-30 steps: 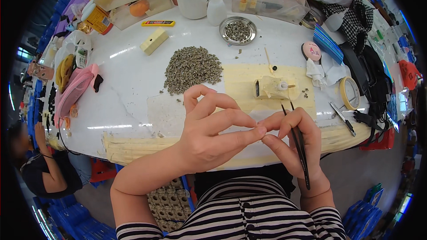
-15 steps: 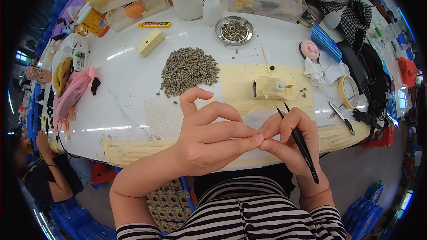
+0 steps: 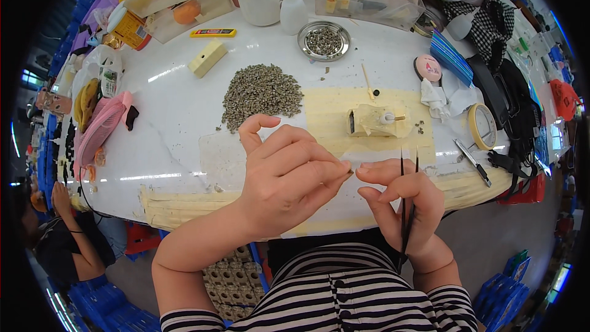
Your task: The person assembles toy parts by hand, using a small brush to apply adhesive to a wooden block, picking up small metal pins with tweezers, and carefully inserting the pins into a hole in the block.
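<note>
My left hand (image 3: 286, 175) is closed in a pinch, with a tiny dull metal piece (image 3: 351, 172) showing at its fingertips. Just to the right is my right hand (image 3: 409, 200), its thumb and index finger apart from that piece. The other fingers of this hand hold black tweezers (image 3: 403, 224), whose two tips point away from me and stand apart. Beyond my left hand lies a heap of small grey-brown metal parts (image 3: 261, 95). A tape-wrapped block (image 3: 369, 123) with a white piece and a short peg sits beyond my right hand.
A round metal dish (image 3: 302, 49) holds more small parts. A pale block (image 3: 208, 59), a white squeeze bottle (image 3: 294, 12) and a white bucket (image 3: 255, 0) stand farther back. On the right lie a tape roll (image 3: 482, 126) and a utility knife (image 3: 472, 163). Another person's arm shows far left.
My hands have come apart; the small piece stays in my left fingertips. My right thumb and index finger have opened, and the tweezers have swung more upright in that hand.
</note>
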